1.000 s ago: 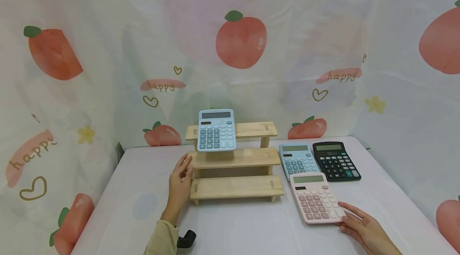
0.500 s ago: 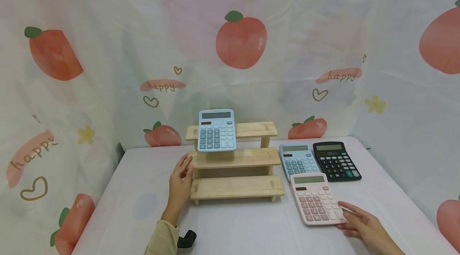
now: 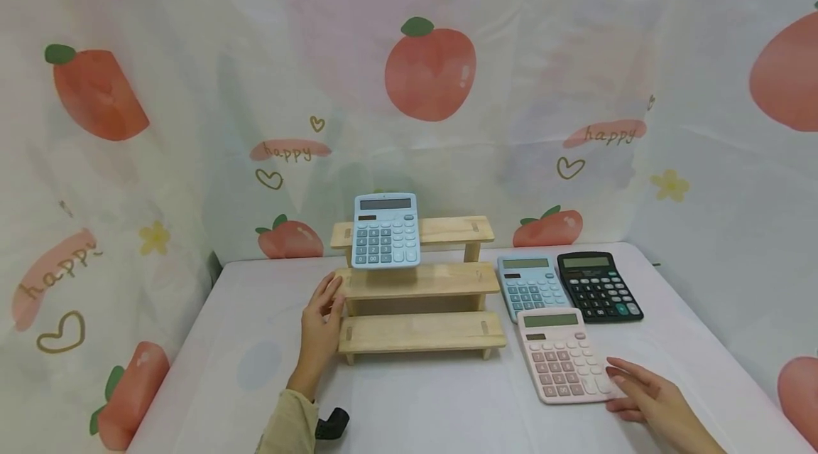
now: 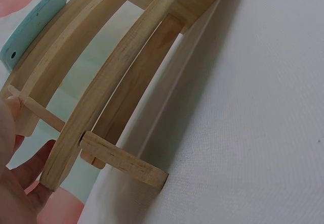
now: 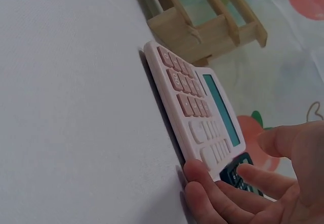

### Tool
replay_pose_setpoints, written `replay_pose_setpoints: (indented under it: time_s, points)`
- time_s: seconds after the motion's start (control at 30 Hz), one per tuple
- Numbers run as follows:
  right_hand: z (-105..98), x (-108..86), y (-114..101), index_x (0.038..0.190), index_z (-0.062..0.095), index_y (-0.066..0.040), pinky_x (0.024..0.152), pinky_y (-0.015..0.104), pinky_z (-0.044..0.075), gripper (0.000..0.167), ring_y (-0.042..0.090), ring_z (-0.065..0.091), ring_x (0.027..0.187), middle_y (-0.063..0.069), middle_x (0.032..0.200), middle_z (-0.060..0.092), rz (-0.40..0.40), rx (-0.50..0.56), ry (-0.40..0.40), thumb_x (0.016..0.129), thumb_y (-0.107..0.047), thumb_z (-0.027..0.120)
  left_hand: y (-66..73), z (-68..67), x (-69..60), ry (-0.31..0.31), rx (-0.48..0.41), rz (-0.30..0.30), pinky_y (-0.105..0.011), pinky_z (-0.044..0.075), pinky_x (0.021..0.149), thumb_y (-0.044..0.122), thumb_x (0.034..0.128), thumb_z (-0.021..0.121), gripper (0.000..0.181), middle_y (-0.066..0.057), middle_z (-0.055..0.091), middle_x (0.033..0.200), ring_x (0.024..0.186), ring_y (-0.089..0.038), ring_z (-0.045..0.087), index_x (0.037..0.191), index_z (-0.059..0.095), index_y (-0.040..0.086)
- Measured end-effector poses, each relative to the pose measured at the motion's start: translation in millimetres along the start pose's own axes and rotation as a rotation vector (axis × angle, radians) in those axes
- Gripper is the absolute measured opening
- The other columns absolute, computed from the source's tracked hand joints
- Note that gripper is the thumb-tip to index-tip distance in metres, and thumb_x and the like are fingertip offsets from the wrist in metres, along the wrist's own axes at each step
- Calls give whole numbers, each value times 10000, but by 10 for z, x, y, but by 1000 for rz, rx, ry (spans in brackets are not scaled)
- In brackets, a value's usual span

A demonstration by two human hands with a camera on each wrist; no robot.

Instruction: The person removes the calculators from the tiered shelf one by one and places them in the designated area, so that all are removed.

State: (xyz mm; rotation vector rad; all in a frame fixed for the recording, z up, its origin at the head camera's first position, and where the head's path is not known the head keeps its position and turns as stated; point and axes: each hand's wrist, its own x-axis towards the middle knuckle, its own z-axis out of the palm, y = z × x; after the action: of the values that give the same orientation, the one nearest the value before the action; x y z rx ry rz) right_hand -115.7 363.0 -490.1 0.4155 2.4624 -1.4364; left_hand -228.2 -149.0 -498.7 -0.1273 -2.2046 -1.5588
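Observation:
A three-tier wooden shelf stand [image 3: 441,282] stands mid-table. My left hand [image 3: 321,333] grips the left end of its middle board; in the left wrist view, fingers [image 4: 31,166] lie at the boards' ends. A light blue calculator [image 3: 386,232] leans on the top tier, its lower edge above the middle board. Right of the stand, a pink calculator [image 3: 562,354] lies face up on the table. My right hand [image 3: 655,397] is at its lower right corner, fingertips [image 5: 197,171] at the edge and thumb [image 5: 276,142] raised apart from it.
Behind the pink calculator lie another light blue calculator [image 3: 532,282] and a black calculator [image 3: 598,287], side by side. A black curved object [image 3: 332,424] is beside my left sleeve [image 3: 290,422]. A printed cloth backdrop [image 3: 428,170] encloses the white table [image 3: 434,404].
The pink calculator has shifted very slightly toward me and to the right. My right hand has moved a little right, its fingers loosening at the corner. My left hand stays on the stand.

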Motion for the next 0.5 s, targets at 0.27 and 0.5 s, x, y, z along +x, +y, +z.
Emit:
replay_pose_setpoints:
  time_s: [0.27, 0.5]
  points:
    - [-14, 29, -65, 1507, 282, 139, 716, 275, 601, 546, 145, 718, 792, 371, 1452, 460, -16, -46, 31, 1099, -213, 371, 13, -11, -1, 3, -8, 9, -130, 496, 854, 149, 1028, 591, 389, -117, 489, 1555, 1195, -231, 624, 1403, 601, 46]
    - [-33, 26, -172, 1495, 317, 131, 717, 240, 594, 548, 94, 711, 786, 359, 1436, 494, -98, -96, 73, 1106, -246, 397, 0, -11, -2, 5, -10, 28, -113, 487, 846, 147, 1026, 592, 393, -153, 487, 1550, 1312, -285, 570, 1402, 597, 31]
